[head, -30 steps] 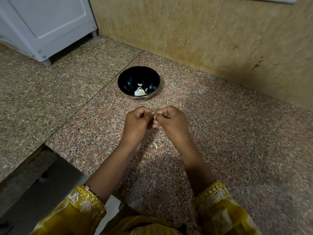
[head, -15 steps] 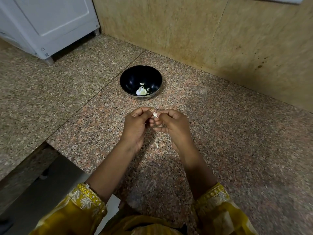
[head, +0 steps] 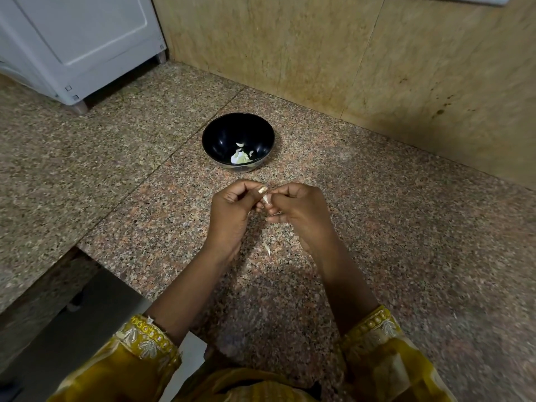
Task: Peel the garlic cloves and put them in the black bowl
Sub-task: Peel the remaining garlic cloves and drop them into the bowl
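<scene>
Garlic clove (head: 266, 198), small and pale, is held above the table (head: 391, 227) between both hands, directly in front of the person. Left hand (head: 232, 210): fingers curled inward, thumb tip pressed against the clove, thumbnail facing up. Right hand (head: 298, 210): thumb and forefinger pinch the clove from the opposite side, with the remaining fingers curled beneath. The two hands meet at the fingertips. How much skin remains on the clove cannot be determined. A single pale scrap of peel (head: 267, 248) lies on the table below and between the wrists, apart from both hands. Both forearms are bare up to yellow embroidered sleeves (head: 142, 343) at the lower edge of the view. Black bowl (head: 223, 134) stands upright on the table just beyond the hands, not touching them; several peeled cloves (head: 240, 156) lie at its bottom, toward the near side. The table is speckled granite. A tan stone wall (head: 319, 53) rises behind the bowl, and a white appliance (head: 81, 39) stands at the far left.
</scene>
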